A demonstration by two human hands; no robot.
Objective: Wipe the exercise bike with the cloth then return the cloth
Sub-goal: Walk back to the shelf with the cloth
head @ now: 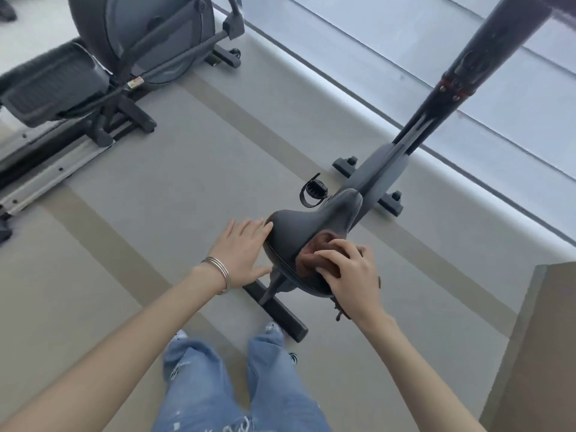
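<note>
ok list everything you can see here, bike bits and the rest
exercise bike: one, black and grey, centre right on the floor
saddle: one, black, under both hands
cloth: one, brown, on the saddle's right side under the right hand
pedal: one visible, black, left of the frame
other machine: one, dark grey, top left
floor: grey with tan stripes
bracelet: silver bands, left wrist
jeans: blue, ripped, bottom centre
left hand: flat against the saddle's edge
right hand: pressing the cloth

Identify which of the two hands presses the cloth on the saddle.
The right hand, on the brown cloth; the braceleted left hand is bare.
</note>
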